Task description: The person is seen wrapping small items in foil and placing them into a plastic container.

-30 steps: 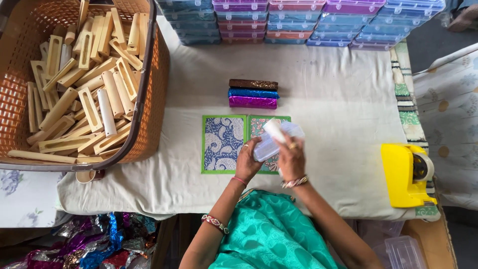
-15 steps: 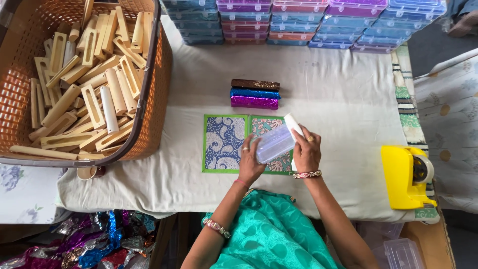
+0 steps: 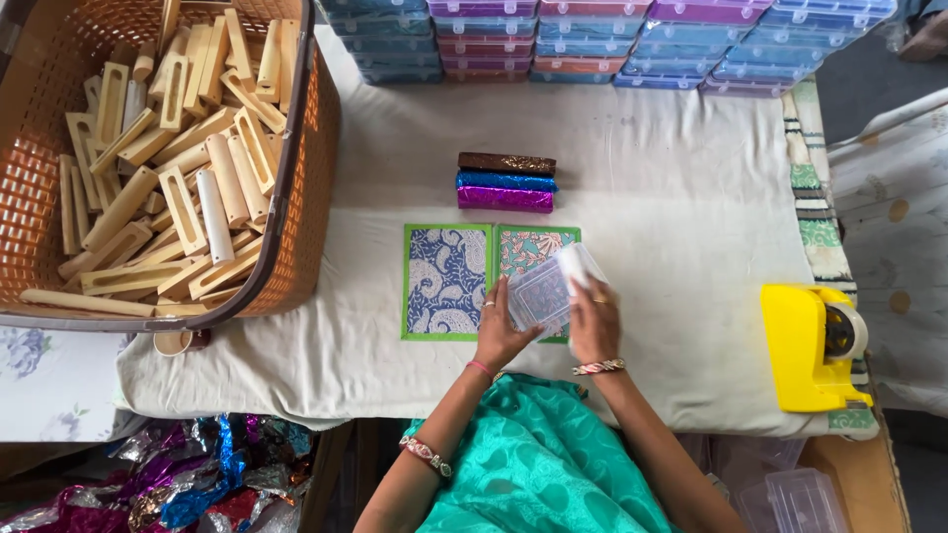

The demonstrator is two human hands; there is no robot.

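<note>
Both hands hold a small clear plastic box (image 3: 546, 288) with a white piece at its upper right, just above a patterned card (image 3: 464, 278) with a green border lying open on the cloth. My left hand (image 3: 502, 331) grips the box's left side. My right hand (image 3: 594, 321) grips its right side. Beyond the card lie three foil-wrapped bars side by side: a brown one (image 3: 507, 163), a blue one (image 3: 506, 182) and a purple one (image 3: 505, 199).
A brown woven basket (image 3: 306, 197) full of several wooden pieces stands at the left. Stacks of coloured plastic boxes (image 3: 592, 39) line the far edge. A yellow tape dispenser (image 3: 810, 345) sits at the right. Crumpled foil (image 3: 188, 479) lies below the table.
The clear box and both hands have dropped lower and closer to the card's front edge. The box has tilted flatter between the hands.
</note>
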